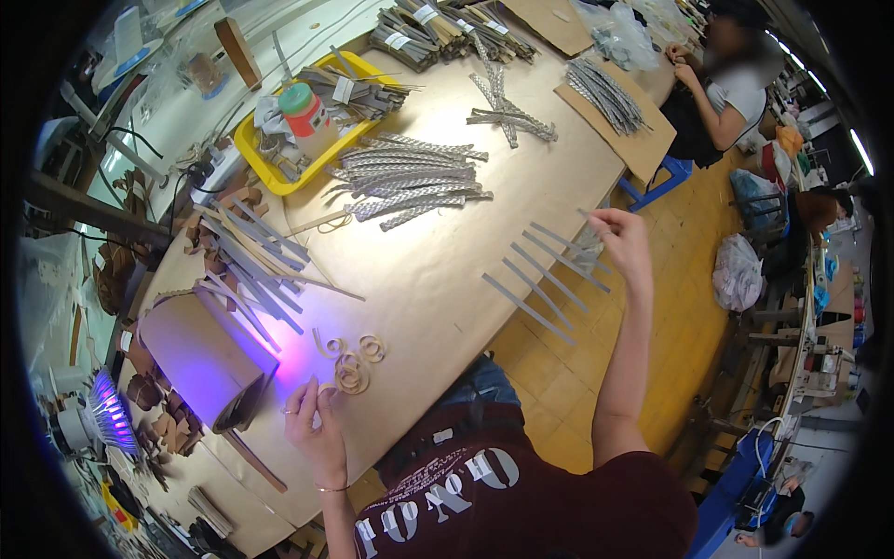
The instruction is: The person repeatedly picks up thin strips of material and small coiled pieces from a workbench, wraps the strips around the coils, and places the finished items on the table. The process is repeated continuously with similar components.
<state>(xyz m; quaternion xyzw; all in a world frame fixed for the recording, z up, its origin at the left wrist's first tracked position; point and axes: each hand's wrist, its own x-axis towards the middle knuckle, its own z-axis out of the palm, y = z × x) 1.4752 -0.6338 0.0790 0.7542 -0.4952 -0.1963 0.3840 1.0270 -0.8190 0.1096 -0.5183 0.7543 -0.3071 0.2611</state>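
Note:
My right hand (622,240) reaches out over the table's right edge and pinches the end of a thin grey strip (589,216). Just below it, several flat grey strips (545,279) lie side by side in a row, overhanging the edge. My left hand (315,424) rests on the tan table (438,279) close to my body, its fingertips pinched on a curled tan strip (326,389). A few more tan curls (352,363) lie just beyond it, lit by purple light.
A brown cardboard tube (200,359) lies left of my left hand, a loose pile of grey strips (256,265) beyond it. Braided silvery strips (410,177), a yellow tray (250,149) holding a green-capped bottle (300,102), and a seated co-worker (736,84) are farther off.

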